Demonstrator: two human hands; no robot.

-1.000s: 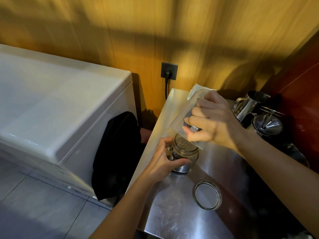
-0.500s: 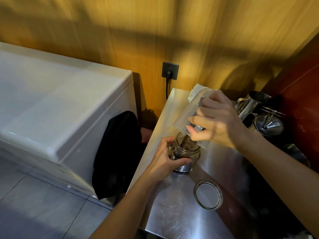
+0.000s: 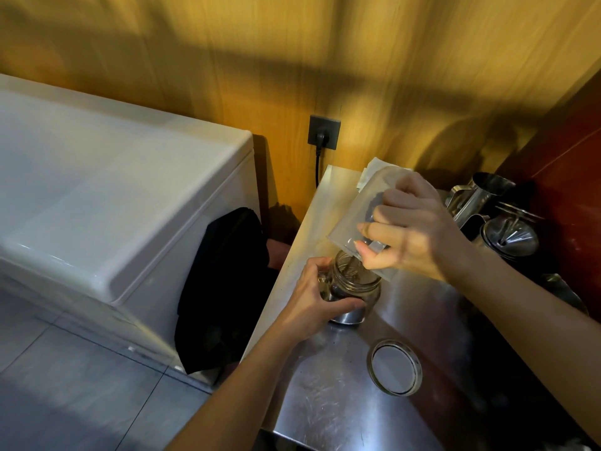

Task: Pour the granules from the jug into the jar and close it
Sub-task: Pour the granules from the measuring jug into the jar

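A small glass jar (image 3: 356,281) stands upright on the steel counter (image 3: 331,402), with dark granules in its lower part. My left hand (image 3: 312,297) is wrapped around its left side. My right hand (image 3: 413,229) grips a clear plastic jug (image 3: 354,219), tilted steeply with its lip just over the jar's mouth. A thin stream of dark granules falls from the jug into the jar. The jar's round lid (image 3: 395,366) lies flat on the counter to the front right of the jar, apart from both hands.
Steel pitchers (image 3: 481,193) and a lidded metal pot (image 3: 510,236) crowd the counter's back right. White paper (image 3: 370,172) lies behind the jug. A white chest appliance (image 3: 107,196) stands to the left, with a black cloth (image 3: 224,281) in the gap. A wall socket (image 3: 324,131) holds a plug.
The jug has tipped further and granules now stream into the jar, whose level has risen. My left hand stays on the jar. The lid has not moved.
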